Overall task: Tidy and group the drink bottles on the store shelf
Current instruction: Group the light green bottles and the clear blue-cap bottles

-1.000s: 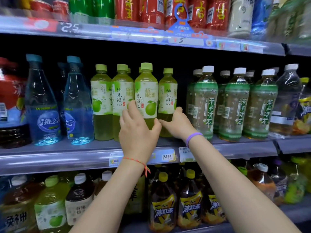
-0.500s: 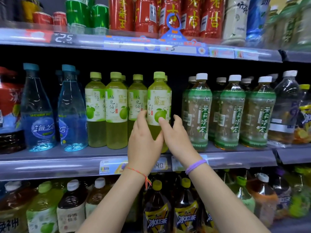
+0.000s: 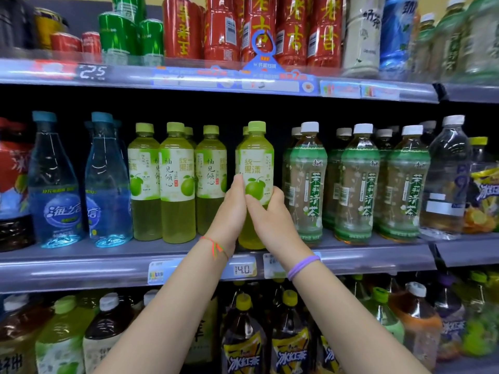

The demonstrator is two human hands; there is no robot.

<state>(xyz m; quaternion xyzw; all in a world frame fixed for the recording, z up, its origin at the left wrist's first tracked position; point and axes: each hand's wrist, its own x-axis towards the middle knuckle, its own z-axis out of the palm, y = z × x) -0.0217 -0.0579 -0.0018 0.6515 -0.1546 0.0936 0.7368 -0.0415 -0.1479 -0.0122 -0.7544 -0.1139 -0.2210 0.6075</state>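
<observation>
A yellow-green pomelo drink bottle [image 3: 256, 160] with a green cap stands at the front of the middle shelf [image 3: 81, 268]. My left hand [image 3: 229, 211] and my right hand [image 3: 270, 214] both wrap round its lower half, thumbs meeting in front. Three matching green-capped bottles [image 3: 176, 182] stand in a row to its left, with a gap between them and the held one. Another matching bottle sits just behind the held one, mostly hidden.
Jasmine tea bottles [image 3: 307, 182] with white caps stand close on the right. Blue water bottles [image 3: 54, 184] stand at the left. Red bottles and cans [image 3: 224, 28] fill the shelf above. Large dark tea bottles [image 3: 243, 341] fill the shelf below.
Both hands have slid the green-capped bottle rightward along the shelf front, away from its row and toward the jasmine tea. My right hand has come in round the bottle.
</observation>
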